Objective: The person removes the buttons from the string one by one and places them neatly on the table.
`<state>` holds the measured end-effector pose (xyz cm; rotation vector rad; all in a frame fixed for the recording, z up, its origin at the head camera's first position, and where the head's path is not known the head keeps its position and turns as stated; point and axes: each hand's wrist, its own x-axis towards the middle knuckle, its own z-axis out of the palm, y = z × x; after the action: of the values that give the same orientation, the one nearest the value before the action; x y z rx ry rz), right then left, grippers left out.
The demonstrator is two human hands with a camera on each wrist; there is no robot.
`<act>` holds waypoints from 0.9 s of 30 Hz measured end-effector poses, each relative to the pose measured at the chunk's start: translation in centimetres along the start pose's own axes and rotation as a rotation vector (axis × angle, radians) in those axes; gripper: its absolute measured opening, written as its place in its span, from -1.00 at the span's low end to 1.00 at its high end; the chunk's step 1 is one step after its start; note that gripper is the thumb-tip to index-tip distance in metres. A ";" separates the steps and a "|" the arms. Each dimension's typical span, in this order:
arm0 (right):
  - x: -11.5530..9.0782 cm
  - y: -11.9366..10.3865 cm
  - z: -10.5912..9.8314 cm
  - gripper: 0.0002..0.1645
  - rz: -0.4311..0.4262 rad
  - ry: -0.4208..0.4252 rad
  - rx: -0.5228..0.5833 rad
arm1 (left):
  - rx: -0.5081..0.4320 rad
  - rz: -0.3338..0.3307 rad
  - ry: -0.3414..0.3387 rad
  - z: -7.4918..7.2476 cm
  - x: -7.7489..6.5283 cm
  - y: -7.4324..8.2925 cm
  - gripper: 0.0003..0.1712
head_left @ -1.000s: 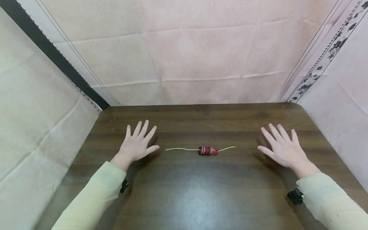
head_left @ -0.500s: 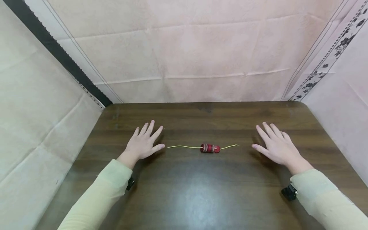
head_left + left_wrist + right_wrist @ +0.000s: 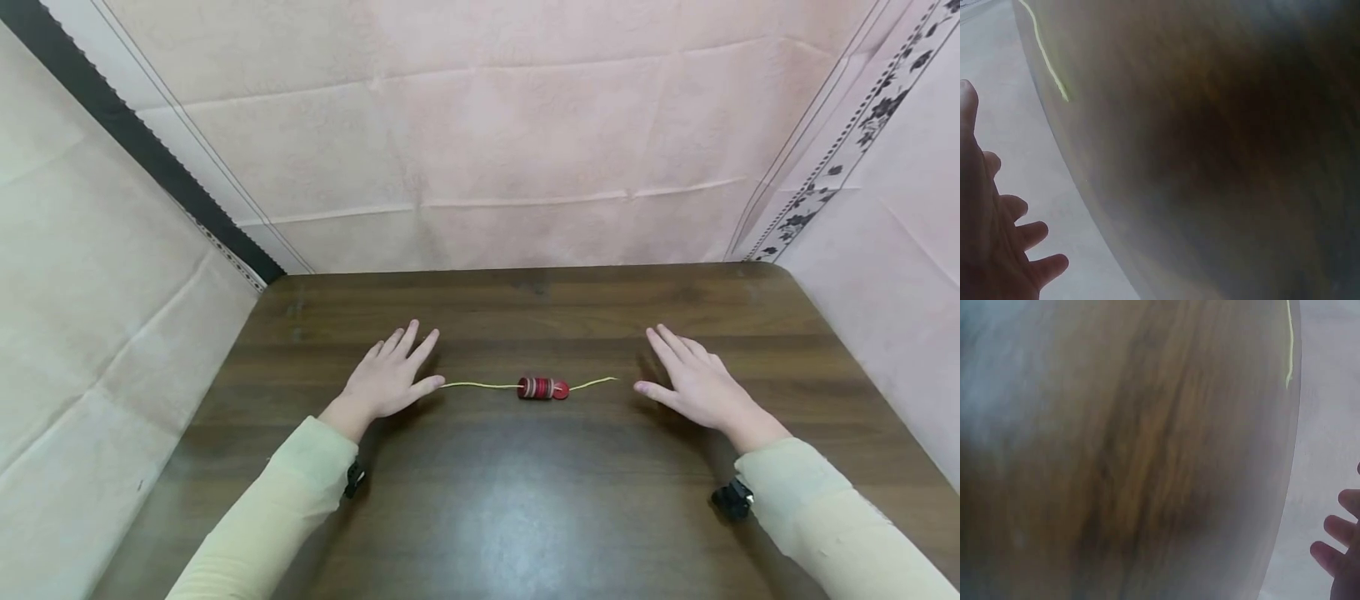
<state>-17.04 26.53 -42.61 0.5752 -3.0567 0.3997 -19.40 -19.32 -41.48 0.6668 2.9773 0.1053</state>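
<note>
A short row of red and pale striped discs, like buttons (image 3: 536, 388), is threaded on a yellow-green string (image 3: 480, 385) in the middle of the table. One red disc (image 3: 560, 390) at its right end lies turned flatter. The string sticks out on both sides. My left hand (image 3: 386, 379) is spread with straight fingers, its thumb tip right at the string's left end in the head view. To the right, my right hand (image 3: 697, 383) has its fingers extended, the thumb a little way from the string's right end. Both hands hold nothing. Each wrist view shows one string end (image 3: 1047, 56).
The brown wooden table (image 3: 525, 500) has a rounded far right corner. Pale cloth sheets (image 3: 525, 142) hang behind it and on both sides. A small black device (image 3: 731, 500) sits at the right wrist, another (image 3: 355, 479) at the left.
Both hands have moved inward towards the string, the left one rightward and the right one leftward. The right hand's fingers have drawn closer together. The threaded discs stay in place.
</note>
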 end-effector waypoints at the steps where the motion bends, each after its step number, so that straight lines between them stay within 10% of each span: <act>1: 0.1 -0.1 0.1 0.06 -0.008 0.003 0.023 | -0.013 0.002 0.004 0.0 0.0 0.1 -0.12; 27: 1.6 -2.2 1.0 0.14 -0.078 -0.036 0.275 | -0.272 0.115 -0.012 0.8 1.6 2.3 0.10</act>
<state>-17.67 23.76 -42.93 0.7141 -3.0211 0.8234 -19.78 -16.49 -42.20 0.7961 2.8345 0.5008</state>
